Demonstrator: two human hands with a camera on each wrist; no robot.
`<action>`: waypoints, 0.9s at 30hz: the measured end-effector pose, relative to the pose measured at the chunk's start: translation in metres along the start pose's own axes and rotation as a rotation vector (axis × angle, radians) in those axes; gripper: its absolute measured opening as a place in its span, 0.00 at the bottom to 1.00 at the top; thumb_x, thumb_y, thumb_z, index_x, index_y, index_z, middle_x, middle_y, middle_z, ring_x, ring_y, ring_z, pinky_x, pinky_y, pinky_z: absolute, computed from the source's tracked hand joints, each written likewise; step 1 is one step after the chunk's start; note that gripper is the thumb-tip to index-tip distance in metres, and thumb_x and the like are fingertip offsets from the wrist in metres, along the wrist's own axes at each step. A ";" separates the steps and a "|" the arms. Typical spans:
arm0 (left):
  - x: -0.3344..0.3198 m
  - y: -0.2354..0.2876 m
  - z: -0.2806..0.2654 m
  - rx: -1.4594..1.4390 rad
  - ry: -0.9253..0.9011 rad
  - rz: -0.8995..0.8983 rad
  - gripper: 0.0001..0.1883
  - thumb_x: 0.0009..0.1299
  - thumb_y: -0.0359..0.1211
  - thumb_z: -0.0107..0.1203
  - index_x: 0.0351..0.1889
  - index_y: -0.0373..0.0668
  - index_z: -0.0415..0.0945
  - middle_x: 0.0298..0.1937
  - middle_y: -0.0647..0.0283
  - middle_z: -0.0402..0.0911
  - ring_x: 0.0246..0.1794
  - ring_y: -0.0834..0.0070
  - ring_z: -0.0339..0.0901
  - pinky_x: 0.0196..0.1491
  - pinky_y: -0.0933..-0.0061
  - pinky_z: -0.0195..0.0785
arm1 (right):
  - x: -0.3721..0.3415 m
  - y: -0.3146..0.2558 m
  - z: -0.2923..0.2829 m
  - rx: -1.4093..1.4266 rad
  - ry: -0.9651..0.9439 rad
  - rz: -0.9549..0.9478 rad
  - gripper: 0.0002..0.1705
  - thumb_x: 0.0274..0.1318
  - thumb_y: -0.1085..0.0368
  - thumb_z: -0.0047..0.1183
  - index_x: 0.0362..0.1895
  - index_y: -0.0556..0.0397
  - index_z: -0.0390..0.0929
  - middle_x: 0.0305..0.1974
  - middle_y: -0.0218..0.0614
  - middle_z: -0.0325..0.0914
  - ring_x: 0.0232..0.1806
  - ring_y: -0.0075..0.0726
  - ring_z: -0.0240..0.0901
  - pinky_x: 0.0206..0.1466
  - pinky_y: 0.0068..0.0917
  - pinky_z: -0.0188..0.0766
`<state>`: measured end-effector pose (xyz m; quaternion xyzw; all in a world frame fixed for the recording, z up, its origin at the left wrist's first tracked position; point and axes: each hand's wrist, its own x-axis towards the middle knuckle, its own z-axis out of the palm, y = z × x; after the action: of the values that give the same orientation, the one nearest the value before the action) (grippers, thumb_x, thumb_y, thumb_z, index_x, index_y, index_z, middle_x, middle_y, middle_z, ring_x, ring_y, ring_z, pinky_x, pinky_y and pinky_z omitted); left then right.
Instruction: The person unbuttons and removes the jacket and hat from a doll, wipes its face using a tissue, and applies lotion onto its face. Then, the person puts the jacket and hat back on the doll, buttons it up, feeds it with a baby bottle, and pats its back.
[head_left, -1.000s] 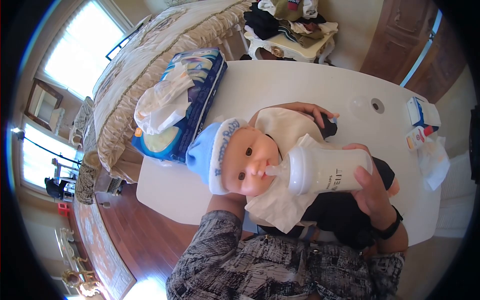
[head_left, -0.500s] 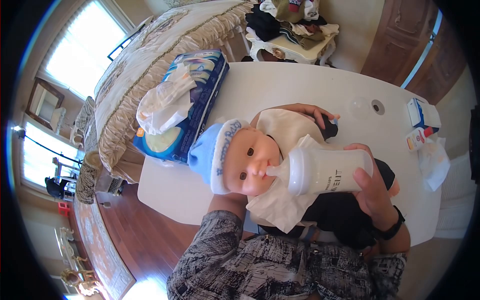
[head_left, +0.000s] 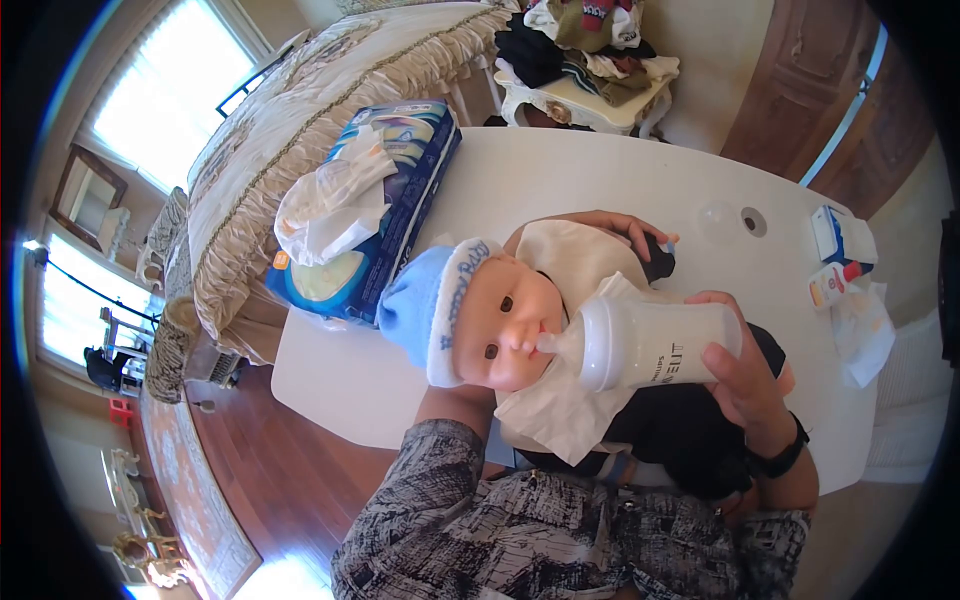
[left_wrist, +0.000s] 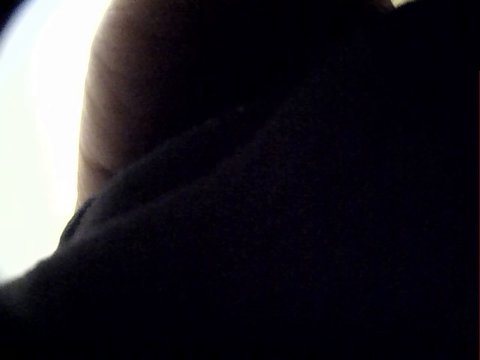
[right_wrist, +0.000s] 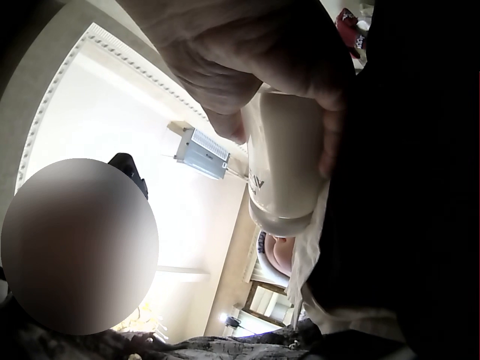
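Note:
A baby doll (head_left: 508,318) in a blue knit cap (head_left: 412,308) and dark clothes lies across the person's lap and left arm. Around the doll's neck spreads a cream cloth (head_left: 555,410). My right hand (head_left: 745,375) grips a white baby bottle (head_left: 665,345) near its base, thumb on the near side, with the nipple at the doll's mouth. In the right wrist view, fingers wrap the same bottle (right_wrist: 289,154). My left arm passes beneath the doll's head, and the left hand (head_left: 628,230) curls round the doll at its far arm. The left wrist view is mostly dark.
A blue diaper pack (head_left: 425,165) with a crumpled white wipe (head_left: 335,205) on top lies at the white table's (head_left: 590,165) left. At the right are a small box (head_left: 842,238), a red-capped bottle (head_left: 832,285) and a plastic bag (head_left: 862,335). Clothes (head_left: 600,50) pile on a side table.
The bottle stays at the doll's mouth and both hands keep their hold. Only the head view has shifted very slightly.

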<state>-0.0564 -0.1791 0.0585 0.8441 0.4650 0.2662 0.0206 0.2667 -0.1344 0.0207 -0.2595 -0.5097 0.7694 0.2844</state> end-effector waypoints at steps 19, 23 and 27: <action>0.001 0.005 0.001 -0.007 0.058 0.008 0.07 0.59 0.39 0.54 0.28 0.48 0.76 0.29 0.61 0.76 0.31 0.62 0.76 0.36 0.65 0.67 | -0.002 -0.005 0.001 -0.128 0.008 -0.011 0.38 0.51 0.57 0.65 0.61 0.54 0.58 0.52 0.36 0.65 0.57 0.28 0.62 0.62 0.29 0.62; 0.000 0.006 0.000 -0.003 0.068 0.008 0.07 0.58 0.39 0.54 0.28 0.48 0.76 0.29 0.61 0.76 0.30 0.62 0.76 0.36 0.65 0.67 | -0.001 -0.011 -0.007 -0.285 -0.027 0.028 0.44 0.43 0.56 0.72 0.60 0.52 0.59 0.49 0.33 0.67 0.54 0.28 0.65 0.60 0.28 0.63; 0.001 0.007 -0.001 -0.001 0.081 0.007 0.07 0.58 0.39 0.54 0.27 0.48 0.76 0.28 0.61 0.76 0.30 0.62 0.76 0.36 0.65 0.67 | 0.000 -0.013 -0.015 -0.601 -0.082 -0.010 0.48 0.32 0.57 0.78 0.58 0.52 0.64 0.50 0.32 0.69 0.54 0.28 0.66 0.59 0.27 0.64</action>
<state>-0.0514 -0.1826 0.0615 0.8342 0.4625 0.3002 0.0013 0.2790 -0.1210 0.0275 -0.2982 -0.7270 0.5923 0.1780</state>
